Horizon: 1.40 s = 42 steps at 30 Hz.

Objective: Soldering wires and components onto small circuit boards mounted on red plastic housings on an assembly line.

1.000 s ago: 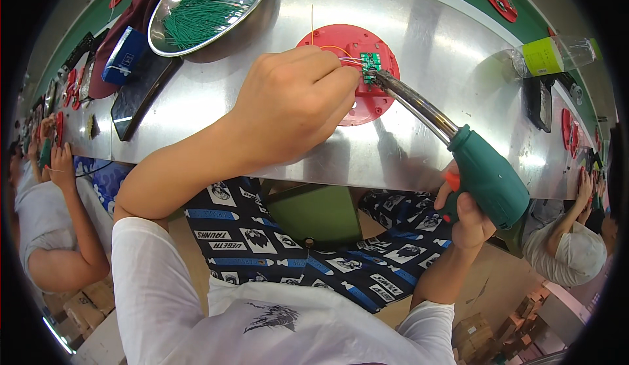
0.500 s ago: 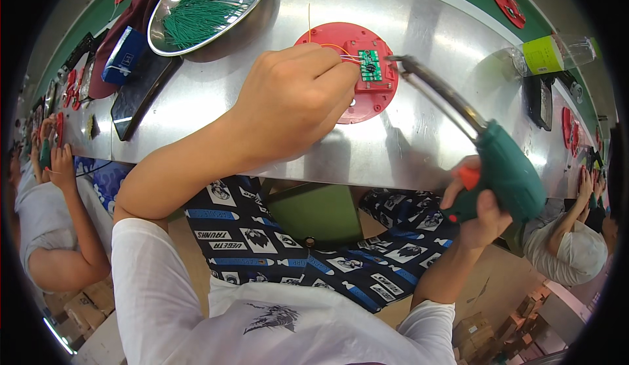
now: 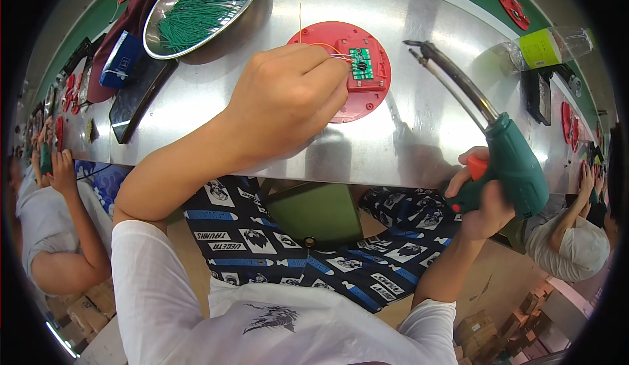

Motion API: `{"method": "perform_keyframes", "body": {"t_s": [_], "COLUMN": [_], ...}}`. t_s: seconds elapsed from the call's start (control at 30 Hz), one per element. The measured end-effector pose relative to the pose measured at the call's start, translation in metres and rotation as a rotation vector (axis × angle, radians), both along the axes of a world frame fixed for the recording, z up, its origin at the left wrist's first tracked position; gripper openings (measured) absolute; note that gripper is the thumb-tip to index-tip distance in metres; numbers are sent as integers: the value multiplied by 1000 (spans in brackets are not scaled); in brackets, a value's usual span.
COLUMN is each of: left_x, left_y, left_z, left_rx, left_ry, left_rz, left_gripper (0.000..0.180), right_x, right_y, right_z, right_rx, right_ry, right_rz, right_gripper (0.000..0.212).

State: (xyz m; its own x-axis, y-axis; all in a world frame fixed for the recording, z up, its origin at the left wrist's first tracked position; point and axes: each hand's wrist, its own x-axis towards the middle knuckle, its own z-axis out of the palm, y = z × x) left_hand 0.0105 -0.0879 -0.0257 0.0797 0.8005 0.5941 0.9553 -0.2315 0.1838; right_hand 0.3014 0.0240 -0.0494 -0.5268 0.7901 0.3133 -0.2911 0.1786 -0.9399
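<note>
My left hand (image 3: 288,99) is closed in a pinch over the left part of a round red plastic housing (image 3: 370,106). Its fingertips are turned away, so what they hold is hidden. Beside those fingers, a small green circuit board (image 3: 362,63) sits in the housing, with thin wires (image 3: 337,56) running from it toward the hand. One orange wire (image 3: 301,24) stands up past the housing's left edge. In my right hand (image 3: 488,211) is a green soldering gun (image 3: 517,162) with a red trigger. Its long metal tip points up and left, apart from the housing and to its right.
At the far left, a steel bowl (image 3: 152,37) holds green wires (image 3: 200,18). Nearby lie a blue box (image 3: 120,60) and a dark flat device (image 3: 141,99). A plastic bottle with a green label (image 3: 540,49) lies at the right. Other people work on both sides.
The soldering gun's tip has moved up and right, away from the circuit board. The red housing and my left hand have shifted slightly left.
</note>
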Motion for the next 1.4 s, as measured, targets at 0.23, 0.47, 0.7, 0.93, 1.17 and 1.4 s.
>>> {"method": "perform_keyframes", "body": {"t_s": [0.23,0.47,0.7,0.93,1.17,1.4], "left_x": [2,0,9,-6,-82,-30], "left_y": [1,2,9,52,212,363], "left_z": [-3,-6,-1,11,13,27], "left_rx": [48,62,80,-108,-71,120], "left_ry": [-43,-54,-71,-41,232,391], "left_rz": [10,26,69,179,383,452], "left_gripper": [12,12,9,11,21,39], "right_x": [2,2,3,4,19,25], "right_y": [27,34,32,27,39,54], "right_z": [5,2,1,-3,-6,-12], "right_rx": [119,-10,29,111,173,-194], "right_ry": [32,121,141,246,269,450], "right_rz": [-192,-236,-293,-485,-598,-728], "right_gripper": [47,41,41,41,46,39]}}
